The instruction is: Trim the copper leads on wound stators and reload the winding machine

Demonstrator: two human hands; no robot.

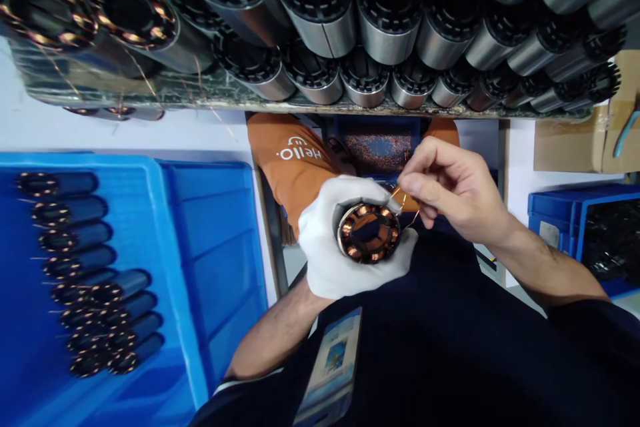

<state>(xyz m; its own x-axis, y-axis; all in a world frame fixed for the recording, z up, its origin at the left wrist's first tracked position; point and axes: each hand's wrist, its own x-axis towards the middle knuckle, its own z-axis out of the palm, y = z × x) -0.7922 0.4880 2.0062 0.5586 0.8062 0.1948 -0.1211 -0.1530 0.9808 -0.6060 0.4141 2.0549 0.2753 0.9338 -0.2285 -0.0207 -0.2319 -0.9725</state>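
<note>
My left hand (333, 243), in a white glove, is wrapped round a motor stator (370, 233) whose end faces up toward me. Copper windings ring that end, and a black slotted core shows inside. My bare right hand (447, 190) is just right of the stator, thumb and forefinger pinched on a thin copper wire (415, 213) that runs from the stator's edge. Both hands are over my lap, below the edge of the bench.
Rows of silver stators (327, 30) stand on the bench ahead, with copper-wound ones (133, 13) at left. A blue crate (150, 213) at left holds several wound stators. Another blue bin (555, 213) and a cardboard box (565, 140) are at right. Copper scraps lie in a bin (377, 150) below.
</note>
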